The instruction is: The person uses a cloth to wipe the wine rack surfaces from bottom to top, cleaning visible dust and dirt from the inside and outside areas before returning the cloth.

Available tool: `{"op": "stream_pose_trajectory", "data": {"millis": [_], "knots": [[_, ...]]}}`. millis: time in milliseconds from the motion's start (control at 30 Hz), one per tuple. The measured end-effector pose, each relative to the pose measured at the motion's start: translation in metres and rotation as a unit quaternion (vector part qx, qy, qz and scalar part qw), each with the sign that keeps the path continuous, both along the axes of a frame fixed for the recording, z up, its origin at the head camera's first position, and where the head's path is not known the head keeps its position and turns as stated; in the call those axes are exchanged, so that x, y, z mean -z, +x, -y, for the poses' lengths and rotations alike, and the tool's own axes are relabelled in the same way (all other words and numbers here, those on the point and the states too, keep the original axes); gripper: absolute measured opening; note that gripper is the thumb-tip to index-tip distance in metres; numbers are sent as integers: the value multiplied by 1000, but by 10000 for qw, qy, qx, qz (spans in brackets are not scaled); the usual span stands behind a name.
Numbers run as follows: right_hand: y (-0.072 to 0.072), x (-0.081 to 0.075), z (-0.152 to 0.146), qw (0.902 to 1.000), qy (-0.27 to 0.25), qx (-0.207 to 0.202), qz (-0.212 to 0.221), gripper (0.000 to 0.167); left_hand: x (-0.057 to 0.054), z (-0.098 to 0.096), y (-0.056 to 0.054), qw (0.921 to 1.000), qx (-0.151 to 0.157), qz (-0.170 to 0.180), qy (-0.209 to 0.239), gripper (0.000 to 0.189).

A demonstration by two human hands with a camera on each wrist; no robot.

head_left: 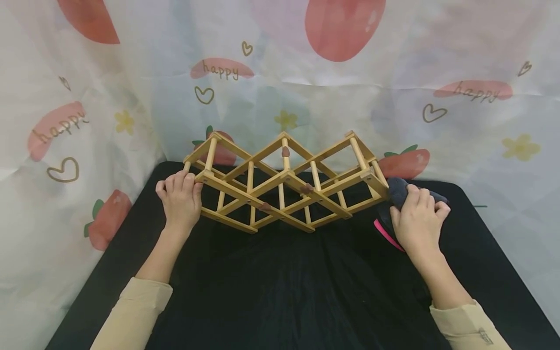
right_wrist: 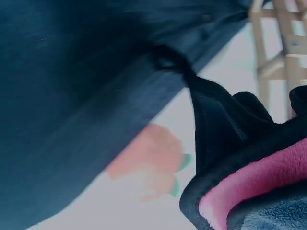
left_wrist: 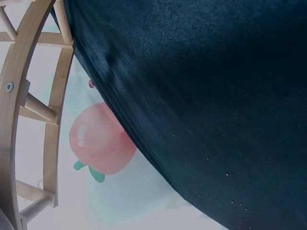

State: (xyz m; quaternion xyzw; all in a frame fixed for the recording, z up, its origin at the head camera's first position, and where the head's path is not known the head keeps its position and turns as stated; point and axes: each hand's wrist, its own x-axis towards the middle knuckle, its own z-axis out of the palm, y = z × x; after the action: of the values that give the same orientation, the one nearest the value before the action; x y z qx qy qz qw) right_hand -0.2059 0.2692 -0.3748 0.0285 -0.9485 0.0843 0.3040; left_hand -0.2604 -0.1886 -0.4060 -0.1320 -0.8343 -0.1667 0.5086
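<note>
A light wooden folding lattice rack (head_left: 227,188) stands stretched out in zigzags across the black-covered table, with brown smudges on its bars. My left hand (head_left: 181,198) grips its left end, fingers bent over the top. In the left wrist view the rack's slats and round dowels (left_wrist: 41,108) fill the left side, and the hand itself is out of sight. At the other end, my right hand (head_left: 420,221) holds a dark cloth (head_left: 398,190) with a pink stripe, close against the rack's right corner. The same cloth (right_wrist: 216,124) hangs in folds in the right wrist view.
Black fabric (head_left: 284,291) covers the table and shows small creases. Right behind the rack hangs a pale curtain (head_left: 372,107) printed with fruit, hearts and the word "happy"; it also runs along the left and right sides.
</note>
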Motion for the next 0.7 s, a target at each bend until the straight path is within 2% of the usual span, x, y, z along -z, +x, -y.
{"op": "stream_pose_trajectory", "data": {"millis": [167,300,433,700], "knots": [[8,-16,23,9986,-114,-42,-513,44,-1,-1,1,9999,-15,99,-16,44],[9,-24,41,9969,33,-157,-776,45,-2,-1,2,9999,-49,106,-6,44],[7,-20,46,9983,19,-49,-587,47,-2,-1,2,9999,-34,157,-4,44],[7,0,28,9979,-366,466,248,46,-1,-1,3,9998,-48,184,-24,44]]}}
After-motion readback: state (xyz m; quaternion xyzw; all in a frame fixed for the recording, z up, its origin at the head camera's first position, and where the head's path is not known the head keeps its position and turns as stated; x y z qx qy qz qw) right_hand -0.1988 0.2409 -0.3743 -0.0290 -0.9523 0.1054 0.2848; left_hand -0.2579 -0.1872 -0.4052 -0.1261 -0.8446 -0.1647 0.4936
